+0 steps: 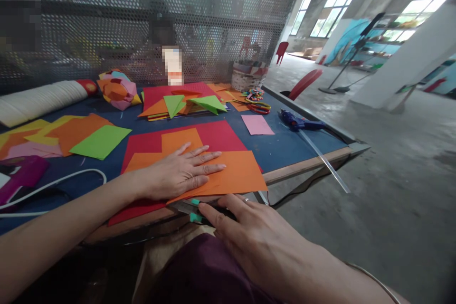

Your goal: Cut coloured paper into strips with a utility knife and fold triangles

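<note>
My left hand (pixel 178 168) lies flat with its fingers spread, pressing on an orange paper sheet (pixel 242 168). Under that sheet are another orange piece (pixel 178 140) and a larger red sheet (pixel 224 135). Just past the table's near edge, my right hand (pixel 256 232) is closed around a pair of scissors (pixel 188 206) with black and teal handles. The scissor blades reach the near edge of the orange sheet; whether they have cut into it I cannot tell. Part of the handles is hidden by my fingers.
Colored paper sheets (pixel 101 141) lie left, near a purple device (pixel 24 178) with a white cable. Behind are a folded paper ball (pixel 117 90), green folded pieces (pixel 210 103), other scissors (pixel 260 107) and a basket (pixel 247 76). A blue glue gun (pixel 301 121) sits right.
</note>
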`<state>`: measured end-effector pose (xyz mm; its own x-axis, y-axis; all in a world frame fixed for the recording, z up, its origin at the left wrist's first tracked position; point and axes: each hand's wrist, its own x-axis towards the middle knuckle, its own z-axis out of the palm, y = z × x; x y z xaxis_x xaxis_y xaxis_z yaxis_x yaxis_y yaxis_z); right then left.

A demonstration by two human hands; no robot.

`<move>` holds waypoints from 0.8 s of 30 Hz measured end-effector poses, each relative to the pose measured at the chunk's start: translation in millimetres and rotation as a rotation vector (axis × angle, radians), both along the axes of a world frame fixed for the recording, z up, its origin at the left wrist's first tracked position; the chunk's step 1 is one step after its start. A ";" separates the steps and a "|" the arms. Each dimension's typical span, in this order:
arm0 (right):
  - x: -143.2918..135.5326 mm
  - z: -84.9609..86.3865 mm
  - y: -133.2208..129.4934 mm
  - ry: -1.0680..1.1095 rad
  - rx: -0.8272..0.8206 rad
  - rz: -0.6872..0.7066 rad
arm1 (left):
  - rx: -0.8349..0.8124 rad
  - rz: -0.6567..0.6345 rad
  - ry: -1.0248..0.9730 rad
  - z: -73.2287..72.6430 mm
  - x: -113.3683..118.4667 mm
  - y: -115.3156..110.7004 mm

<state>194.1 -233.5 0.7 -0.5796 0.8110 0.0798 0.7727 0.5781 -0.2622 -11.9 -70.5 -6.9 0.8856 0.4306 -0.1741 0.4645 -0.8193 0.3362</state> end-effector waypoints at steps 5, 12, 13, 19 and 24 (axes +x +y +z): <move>0.6 2.9 1.8 -0.016 -0.008 0.032 | -0.013 -0.002 -0.007 -1.2 -1.0 0.5; 25.4 22.2 -5.3 0.082 0.030 0.095 | -0.047 0.034 -0.050 0.5 -2.0 1.5; 34.4 22.5 -2.7 0.111 0.098 0.045 | -0.049 0.059 -0.069 1.9 -2.4 0.7; 96.3 3.9 52.9 -0.084 0.432 -0.345 | 0.015 0.481 -0.168 12.8 -5.0 -16.9; 114.4 -17.2 102.0 -0.142 0.485 -0.468 | -0.021 0.658 -0.126 16.3 4.4 -32.6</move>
